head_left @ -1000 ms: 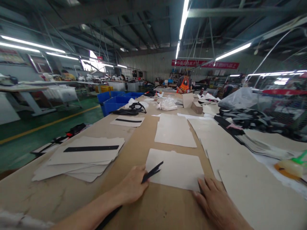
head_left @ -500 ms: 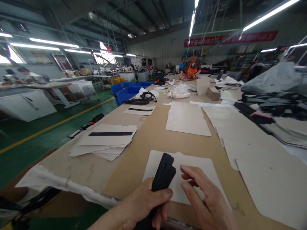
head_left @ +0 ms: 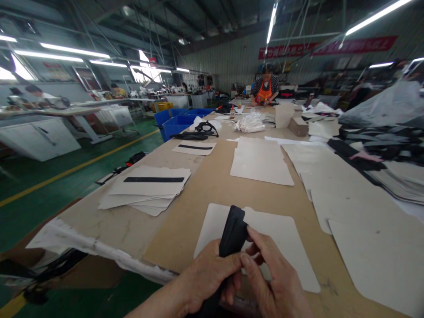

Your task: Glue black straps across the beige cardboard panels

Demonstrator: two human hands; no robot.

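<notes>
My left hand (head_left: 215,271) is wrapped around a bundle of black strips (head_left: 233,229), which stands tilted up out of the fist. My right hand (head_left: 273,269) is at the bundle's right edge, its fingertips curled against an outer strip and its thumb close to my left thumb. Under both hands, a white board sheet (head_left: 281,229) with rounded corners lies flat on the brown work surface. To the left, a fanned stack of white boards (head_left: 149,192) has one black strip (head_left: 154,179) lying across the top board.
A single board (head_left: 260,163) lies farther up the table. Overlapping boards (head_left: 367,229) cover the right side. Beyond are a small board with a strip (head_left: 194,148), clear plastic (head_left: 250,122) and blue bins (head_left: 179,126). A person in an orange apron (head_left: 265,90) stands at the far end.
My right hand has moved left from beside the bundle and now touches its edge. My left hand still holds the strips. The view has shifted slightly.
</notes>
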